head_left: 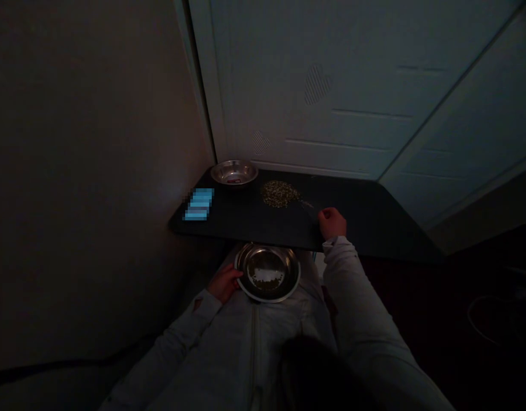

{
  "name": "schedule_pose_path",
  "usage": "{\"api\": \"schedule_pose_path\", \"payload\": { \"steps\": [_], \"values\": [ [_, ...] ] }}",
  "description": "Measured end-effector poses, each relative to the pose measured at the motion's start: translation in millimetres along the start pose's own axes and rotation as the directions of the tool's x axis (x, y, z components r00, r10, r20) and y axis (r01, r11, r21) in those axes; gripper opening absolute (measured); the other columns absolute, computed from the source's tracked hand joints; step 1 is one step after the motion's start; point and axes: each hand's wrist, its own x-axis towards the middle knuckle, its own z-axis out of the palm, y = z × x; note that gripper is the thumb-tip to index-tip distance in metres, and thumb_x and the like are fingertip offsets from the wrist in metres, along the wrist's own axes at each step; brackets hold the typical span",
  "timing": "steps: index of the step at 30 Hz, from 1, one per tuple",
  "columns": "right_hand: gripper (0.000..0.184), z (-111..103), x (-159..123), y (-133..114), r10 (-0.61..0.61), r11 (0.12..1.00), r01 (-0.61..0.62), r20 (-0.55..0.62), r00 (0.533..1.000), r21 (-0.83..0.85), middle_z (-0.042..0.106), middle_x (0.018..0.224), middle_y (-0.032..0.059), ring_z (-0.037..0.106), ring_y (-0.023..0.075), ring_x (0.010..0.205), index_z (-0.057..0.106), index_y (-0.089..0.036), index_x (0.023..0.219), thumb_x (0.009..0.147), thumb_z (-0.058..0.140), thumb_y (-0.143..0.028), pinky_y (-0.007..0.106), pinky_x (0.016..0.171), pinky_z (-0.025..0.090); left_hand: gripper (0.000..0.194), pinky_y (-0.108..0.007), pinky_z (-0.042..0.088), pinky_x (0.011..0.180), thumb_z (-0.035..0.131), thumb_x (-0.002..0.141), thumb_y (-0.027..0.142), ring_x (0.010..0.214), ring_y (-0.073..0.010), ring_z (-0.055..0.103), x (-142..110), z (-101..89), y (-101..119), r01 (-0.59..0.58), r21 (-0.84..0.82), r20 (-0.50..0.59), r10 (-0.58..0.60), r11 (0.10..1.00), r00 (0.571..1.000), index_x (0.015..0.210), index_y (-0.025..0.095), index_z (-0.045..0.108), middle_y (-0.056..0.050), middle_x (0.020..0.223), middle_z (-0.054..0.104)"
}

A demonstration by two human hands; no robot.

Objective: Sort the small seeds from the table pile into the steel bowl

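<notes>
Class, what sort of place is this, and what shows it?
Probably a dim corner of a home: heart-marked pale panels, a dark tabletop before them, and a metal bowl near someone's lap.

Silver lap bowl (292, 275) (striped hearts (317, 85))

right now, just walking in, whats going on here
A person's left hand holds the rim of a round, shiny metal bowl with small greenish bits inside. The right hand, loosely curled, is at a flat, dark-grey tabletop, to the right of a yellow-brown, seed-like pile; it's too dark to tell whether it holds anything.
</notes>
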Motion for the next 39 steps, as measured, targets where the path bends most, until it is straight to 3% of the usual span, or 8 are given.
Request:
{"api": "schedule_pose_path", "payload": {
  "steps": [4, 11, 20, 29, 39],
  "values": [
    [0.025, 1, -2, -1, -0.048, 0.995, 0.05, -0.035, 0.998, 0.087, 0.061, 0.07, 0.0065, 0.053, 0.0173, 0.065, 0.059, -0.016, 0.08, 0.072, 0.044, -0.034, 0.029, 0.062, 0.039, 0.03, -0.028, 0.045, 0.065, 0.063, 0.054, 0.008, 0.073, -0.0185, 0.061, 0, -0.3, 0, 0.021, 0.002, -0.072, -0.02, 1.0, 0.997, 0.084, 0.016, 0.064, -0.003, 0.074, 0.066],
    [0.026, 4, -9, -4, -0.271, 0.954, 0.246, 0.141, 0.952, 0.171, 0.06, 0.067, 0.0024, 0.053, 0.0144, 0.064, 0.059, -0.017, 0.081, 0.072, 0.044, -0.036, 0.027, 0.063, 0.04, 0.038, -0.029, 0.046, 0.066, 0.063, 0.056, 0.008, 0.078, -0.0201, 0.061, 0, 0.5, 0, 0.006, -0.017, -0.036, -0.007, 1.0, 0.999, 0.093, 0.018, 0.063, -0.004, 0.081, 0.067],
    [0.024, 9, -5, -8, -0.238, 0.97, 0.224, 0.155, 0.959, 0.099, 0.06, 0.066, 0.0025, 0.052, 0.014, 0.062, 0.06, -0.017, 0.081, 0.072, 0.045, -0.034, 0.027, 0.061, 0.04, 0.035, -0.03, 0.046, 0.068, 0.065, 0.054, 0.008, 0.08, -0.0216, 0.061, 1, 1.8, -1, 0.012, -0.018, -0.052, -0.013, 1.0, 0.999, 0.088, 0.017, 0.065, -0.005, 0.081, 0.068],
    [0.023, 8, -1, -4, -0.062, 0.996, 0.062, -0.005, 0.998, 0.059, 0.06, 0.068, 0.0048, 0.053, 0.0167, 0.064, 0.059, -0.018, 0.078, 0.072, 0.043, -0.034, 0.028, 0.062, 0.039, 0.036, -0.028, 0.047, 0.068, 0.065, 0.052, 0.008, 0.078, -0.0199, 0.061, 0, 5.0, 0, 0.01, -0.018, -0.065, -0.011, 1.0, 0.998, 0.086, 0.018, 0.064, -0.003, 0.081, 0.068],
    [0.028, 17, 12, -14, -0.206, 0.972, 0.2, 0.04, 0.978, 0.124, 0.062, 0.082, 0.0071, 0.055, 0.0171, 0.075, 0.058, -0.017, 0.09, 0.077, 0.039, -0.033, 0.029, 0.07, 0.041, 0.032, -0.029, 0.045, 0.065, 0.065, 0.053, 0.009, 0.077, -0.0209, 0.06, 0, 1.7, -4, 0.008, 0.007, -0.079, -0.008, 1.0, 0.997, 0.084, 0.018, 0.064, -0.003, 0.078, 0.067]
  ]
}}
